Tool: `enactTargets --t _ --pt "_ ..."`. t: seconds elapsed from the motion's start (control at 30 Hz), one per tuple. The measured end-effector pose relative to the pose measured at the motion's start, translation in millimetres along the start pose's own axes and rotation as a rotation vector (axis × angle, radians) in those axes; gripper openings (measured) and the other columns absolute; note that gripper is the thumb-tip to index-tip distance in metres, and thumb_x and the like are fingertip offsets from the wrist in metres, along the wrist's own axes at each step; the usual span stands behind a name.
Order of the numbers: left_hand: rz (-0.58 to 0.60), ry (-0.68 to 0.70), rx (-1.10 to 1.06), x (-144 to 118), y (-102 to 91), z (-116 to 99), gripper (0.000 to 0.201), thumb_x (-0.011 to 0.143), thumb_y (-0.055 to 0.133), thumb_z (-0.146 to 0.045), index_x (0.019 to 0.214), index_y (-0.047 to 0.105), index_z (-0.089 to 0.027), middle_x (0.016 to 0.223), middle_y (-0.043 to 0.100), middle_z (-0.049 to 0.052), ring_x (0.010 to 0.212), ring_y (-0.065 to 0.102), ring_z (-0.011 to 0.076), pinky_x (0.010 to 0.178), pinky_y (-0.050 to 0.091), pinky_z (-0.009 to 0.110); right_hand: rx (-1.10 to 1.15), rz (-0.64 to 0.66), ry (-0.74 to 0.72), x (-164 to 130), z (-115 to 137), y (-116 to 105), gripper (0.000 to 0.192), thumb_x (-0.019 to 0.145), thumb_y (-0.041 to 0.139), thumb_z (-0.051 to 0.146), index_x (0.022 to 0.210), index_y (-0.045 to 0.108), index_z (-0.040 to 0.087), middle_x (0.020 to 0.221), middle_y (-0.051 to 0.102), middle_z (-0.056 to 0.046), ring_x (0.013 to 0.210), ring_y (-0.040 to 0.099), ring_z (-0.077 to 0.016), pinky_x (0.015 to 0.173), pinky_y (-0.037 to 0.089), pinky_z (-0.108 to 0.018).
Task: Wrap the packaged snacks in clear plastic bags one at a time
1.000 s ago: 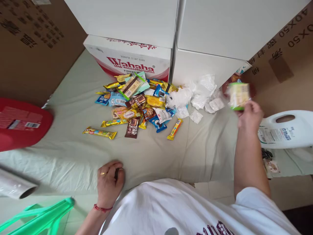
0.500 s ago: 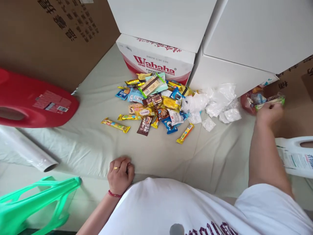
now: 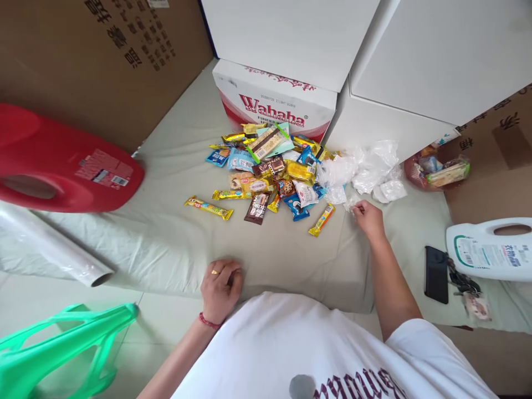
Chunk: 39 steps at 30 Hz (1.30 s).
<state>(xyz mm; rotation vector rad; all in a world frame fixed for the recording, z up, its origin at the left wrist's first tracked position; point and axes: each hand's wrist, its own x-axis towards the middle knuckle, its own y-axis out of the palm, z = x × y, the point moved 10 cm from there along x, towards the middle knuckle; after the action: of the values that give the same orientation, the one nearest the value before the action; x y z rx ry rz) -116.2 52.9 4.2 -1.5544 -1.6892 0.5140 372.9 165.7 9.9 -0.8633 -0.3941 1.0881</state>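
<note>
Here's the small clear packet (image 3: pixel 350 200), down on the bench (image 3: pixel 274 246) at the front of the plastic-wrapped pile, and the right hand (image 3: pixel 369 219) is on it, thumb and fingers pinched together at its near edge. Just behind lies the crumpled clear plastic (image 3: pixel 376 163), with white packets (image 3: pixel 390 190) to its right. Close by on the left, a yellow-and-orange stick snack (image 3: pixel 321 220) lies at a slant, apart from the main heap.

And what a heap! A brown cocoa packet (image 3: pixel 257 208) in front, a blue packet (image 3: pixel 296 206) beside a white one, and a green-ended bar (image 3: pixel 268 142) right on top, all up against the Wahaha carton (image 3: pixel 274 102).

Over on the left, the left hand (image 3: pixel 221 287) rests at the bench's front edge, fingers curled into a loose fist. Out right, a red bowl (image 3: pixel 410 170) holds another green-ended bar (image 3: pixel 449 174); nearer, a black phone (image 3: pixel 436 274) lies by the keys (image 3: pixel 463 281) and a white jug (image 3: pixel 490 252). Far left: a red jug (image 3: pixel 62 155), a plastic roll (image 3: pixel 58 244) and, below on the floor, a green stool (image 3: pixel 25 368).
</note>
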Motion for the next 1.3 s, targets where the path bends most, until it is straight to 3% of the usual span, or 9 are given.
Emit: enactTargets --t 0.17,0.33,0.47,0.63,0.73,0.83,0.97,1.13,1.3 --pt "0.287 -0.207 -0.573 26 30.3 -39 0.015 0.094 0.056 -0.033 0.093 0.066 -0.022 0.09 0.065 0.005 0.082 0.063 0.0174 0.073 0.053 0.03 0.654 0.065 -0.019 -75 37 19 0.032 0.078 0.075 0.048 0.095 0.069 0.022 0.075 0.063 0.002 0.059 0.053 -0.013 0.057 0.047 -0.027" --pt "0.38 -0.309 -0.9 60 72.8 -98 0.042 0.074 0.082 -0.048 0.102 0.067 -0.021 0.106 0.063 0.008 0.101 0.063 0.0229 0.07 0.054 0.028 0.675 0.337 -0.083 -149 94 77 0.023 0.084 0.074 0.044 0.095 0.073 0.024 0.08 0.066 0.0 0.059 0.054 -0.0124 0.057 0.048 -0.028" --pt "0.364 -0.5 -1.09 68 95.5 -84 0.038 0.075 0.081 -0.052 0.075 0.063 -0.019 0.078 0.059 0.0 0.077 0.056 0.0142 0.067 0.049 0.026 0.786 0.291 0.013 -151 84 88 0.023 0.081 0.076 0.043 0.093 0.072 0.024 0.073 0.061 0.002 0.058 0.05 -0.0118 0.054 0.044 -0.026" --pt "0.318 -0.87 -1.475 45 114.2 -47 0.047 0.06 0.095 -0.044 0.076 0.059 -0.019 0.074 0.057 -0.005 0.069 0.053 0.0089 0.064 0.05 0.023 0.979 0.388 0.21 -146 46 104 0.033 0.068 0.083 0.043 0.088 0.066 0.023 0.072 0.056 0.003 0.056 0.045 -0.0107 0.046 0.035 -0.022" --pt "0.278 -0.921 -1.543 37 116.9 -42 0.048 0.06 0.096 -0.04 0.076 0.056 -0.019 0.074 0.058 -0.005 0.069 0.055 0.0086 0.064 0.051 0.023 0.661 0.311 0.008 -149 48 90 0.035 0.076 0.077 0.048 0.098 0.068 0.022 0.088 0.063 -0.004 0.067 0.054 -0.0157 0.056 0.047 -0.029" --pt "0.289 -0.866 -1.513 36 115.3 -47 0.045 0.065 0.094 -0.041 0.077 0.058 -0.018 0.075 0.061 -0.003 0.07 0.057 0.0085 0.065 0.051 0.022 0.262 0.147 -0.431 -162 90 65 0.048 0.083 0.075 0.046 0.124 0.066 0.023 0.132 0.06 -0.015 0.113 0.058 -0.0286 0.095 0.052 -0.048" --pt "0.445 -0.771 -1.481 35 112.2 -63 0.045 0.068 0.092 -0.046 0.077 0.059 -0.017 0.072 0.06 -0.003 0.067 0.059 0.0089 0.066 0.049 0.022 0.119 0.338 -0.738 -175 134 85 0.024 0.095 0.063 0.04 0.112 0.073 0.027 0.126 0.067 -0.01 0.132 0.048 -0.031 0.114 0.038 -0.053" --pt "0.552 -0.689 -1.455 39 97.7 -59 0.046 0.069 0.091 -0.05 0.074 0.059 -0.017 0.067 0.055 -0.003 0.061 0.052 0.0085 0.062 0.044 0.024 0.638 0.505 -0.343 -144 113 103 0.027 0.095 0.062 0.05 0.092 0.067 0.023 0.082 0.065 -0.002 0.079 0.061 -0.0187 0.078 0.053 -0.035" --pt "0.637 -0.536 -1.137 55 88.9 -37 0.047 0.065 0.089 -0.056 0.072 0.063 -0.017 0.067 0.059 -0.001 0.063 0.052 0.0108 0.063 0.043 0.025 1.039 0.511 0.191 -138 69 111 0.045 0.068 0.086 0.057 0.083 0.062 0.022 0.065 0.049 0.006 0.048 0.036 -0.0077 0.041 0.03 -0.021"
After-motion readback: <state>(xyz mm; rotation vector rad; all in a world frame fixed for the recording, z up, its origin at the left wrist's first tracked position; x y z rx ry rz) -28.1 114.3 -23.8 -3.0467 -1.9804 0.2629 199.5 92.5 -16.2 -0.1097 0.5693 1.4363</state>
